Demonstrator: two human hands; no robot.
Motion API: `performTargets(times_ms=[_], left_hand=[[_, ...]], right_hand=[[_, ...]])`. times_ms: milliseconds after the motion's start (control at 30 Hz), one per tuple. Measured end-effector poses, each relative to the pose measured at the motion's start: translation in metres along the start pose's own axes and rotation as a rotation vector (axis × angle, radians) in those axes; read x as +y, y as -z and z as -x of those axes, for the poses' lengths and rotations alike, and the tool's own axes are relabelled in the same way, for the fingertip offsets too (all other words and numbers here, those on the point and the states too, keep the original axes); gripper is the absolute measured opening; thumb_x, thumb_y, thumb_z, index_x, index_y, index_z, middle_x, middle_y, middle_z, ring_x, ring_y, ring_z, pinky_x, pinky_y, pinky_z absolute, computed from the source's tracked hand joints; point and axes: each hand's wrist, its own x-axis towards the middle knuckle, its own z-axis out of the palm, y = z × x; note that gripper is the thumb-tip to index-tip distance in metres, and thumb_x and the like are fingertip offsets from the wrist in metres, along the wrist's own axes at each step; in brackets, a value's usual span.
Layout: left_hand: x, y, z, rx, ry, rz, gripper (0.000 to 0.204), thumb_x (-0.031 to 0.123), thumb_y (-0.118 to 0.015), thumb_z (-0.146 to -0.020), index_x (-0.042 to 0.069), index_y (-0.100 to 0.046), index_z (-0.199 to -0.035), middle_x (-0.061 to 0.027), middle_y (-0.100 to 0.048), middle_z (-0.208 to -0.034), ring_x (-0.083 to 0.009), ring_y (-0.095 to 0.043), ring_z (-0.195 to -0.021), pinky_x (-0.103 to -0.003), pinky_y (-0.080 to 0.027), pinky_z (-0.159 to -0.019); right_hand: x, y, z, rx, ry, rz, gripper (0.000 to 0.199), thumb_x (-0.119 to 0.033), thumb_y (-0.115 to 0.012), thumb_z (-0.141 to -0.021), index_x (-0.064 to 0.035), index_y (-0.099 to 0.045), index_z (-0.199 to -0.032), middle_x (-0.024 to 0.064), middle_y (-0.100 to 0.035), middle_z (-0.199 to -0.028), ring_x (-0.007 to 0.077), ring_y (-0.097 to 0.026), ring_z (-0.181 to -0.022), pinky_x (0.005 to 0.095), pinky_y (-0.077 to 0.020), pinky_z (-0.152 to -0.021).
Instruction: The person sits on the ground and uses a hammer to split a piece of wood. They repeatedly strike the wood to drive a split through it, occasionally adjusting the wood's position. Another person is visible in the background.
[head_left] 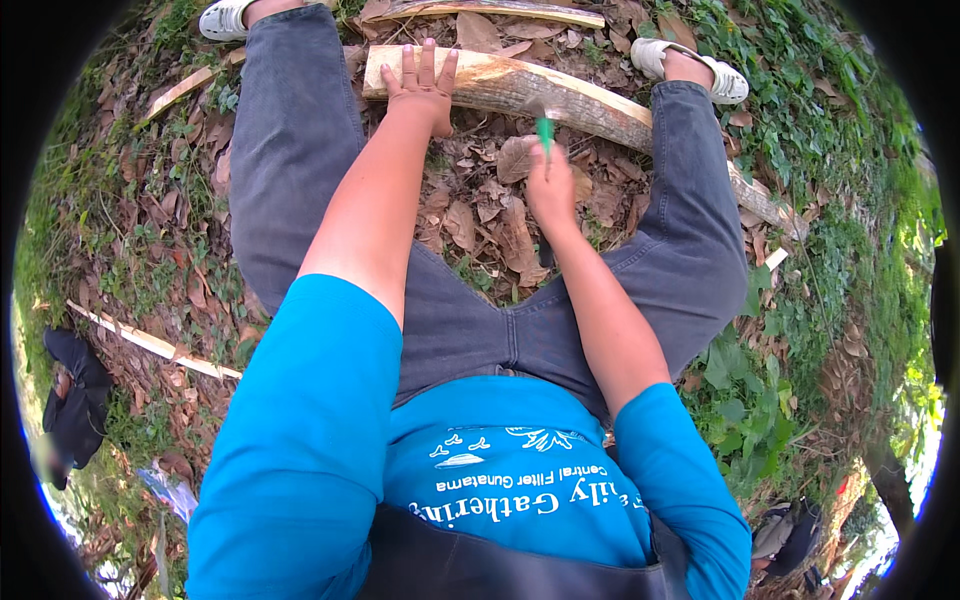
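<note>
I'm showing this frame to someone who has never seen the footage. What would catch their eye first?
First, the bright blue shirt filling the lower middle of the view. Then, at the top centre, the pale stripped log lying across dry leaves between the person's feet, with the left hand pressed flat on its left end. Just right of it, the right hand grips a green-handled tool raised against the log; its blade is blurred.

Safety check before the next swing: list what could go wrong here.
1. The left hand lies flat on the pale, partly peeled log, close to where the green-handled chopping tool in the right hand comes down; a stray stroke could hit the fingers.
2. The log rests on loose dry leaves, so it might roll.
</note>
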Motion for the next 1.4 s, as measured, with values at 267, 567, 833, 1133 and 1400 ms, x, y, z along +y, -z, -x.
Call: performTargets(times_ms=[267,567,833,1133,1400], left_hand=[[-0.012,-0.014,0.008,-0.034,0.055,0.016,0.126,0.044,-0.078,-0.078,0.024,0.018,-0.158,-0.0208,0.022,-0.163,-0.0478,0.018,-0.148,-0.072,-0.001,-0.112],[-0.01,-0.004,-0.005,0.032,0.036,-0.007,0.125,0.041,-0.078,-0.079,0.027,0.018,-0.158,-0.0197,0.022,-0.163,-0.048,0.017,-0.148,-0.072,-0.002,-0.112],[0.002,0.004,0.008,0.02,0.019,0.056,0.111,0.012,-0.061,-0.079,0.029,0.013,-0.159,-0.0154,0.017,-0.165,-0.0444,0.015,-0.15,-0.071,0.001,-0.113],[-0.008,-0.023,0.011,0.002,0.075,0.046,0.114,0.016,-0.065,-0.079,0.032,0.015,-0.158,-0.0147,0.02,-0.165,-0.0446,0.016,-0.15,-0.071,0.0,-0.113],[-0.003,-0.02,-0.006,0.047,0.021,-0.003,0.125,0.035,-0.079,-0.077,0.031,0.017,-0.158,-0.0158,0.021,-0.164,-0.0462,0.017,-0.149,-0.073,-0.003,-0.112]], right_hand=[[-0.125,0.059,0.014,0.128,0.189,-0.646,0.028,-0.03,-0.041,-0.108,-0.0034,-0.05,-0.113,-0.0054,-0.04,-0.07,0.0037,-0.037,-0.055,0.0201,-0.034,-0.049],[-0.053,0.003,0.003,0.113,0.051,-0.161,0.032,-0.031,-0.049,-0.104,-0.0013,-0.057,-0.096,0.012,-0.063,-0.076,0.0251,-0.061,-0.066,0.0398,-0.0468,-0.064],[-0.022,0.002,-0.013,-0.026,0.108,-0.043,0.033,-0.031,-0.047,-0.106,-0.0069,-0.051,-0.083,0.0013,-0.05,-0.069,0.0117,-0.05,-0.059,0.0312,-0.0411,-0.054],[-0.148,0.055,0.009,0.211,0.376,-0.727,0.028,-0.03,-0.044,-0.108,-0.0085,-0.045,-0.09,-0.0024,-0.041,-0.063,0.0062,-0.04,-0.052,0.0231,-0.0353,-0.047],[-0.073,0.021,-0.006,-0.004,0.029,-0.043,0.037,-0.033,-0.051,-0.104,0.0,-0.061,-0.091,0.0091,-0.06,-0.068,0.0166,-0.057,-0.061,0.034,-0.0446,-0.06]])
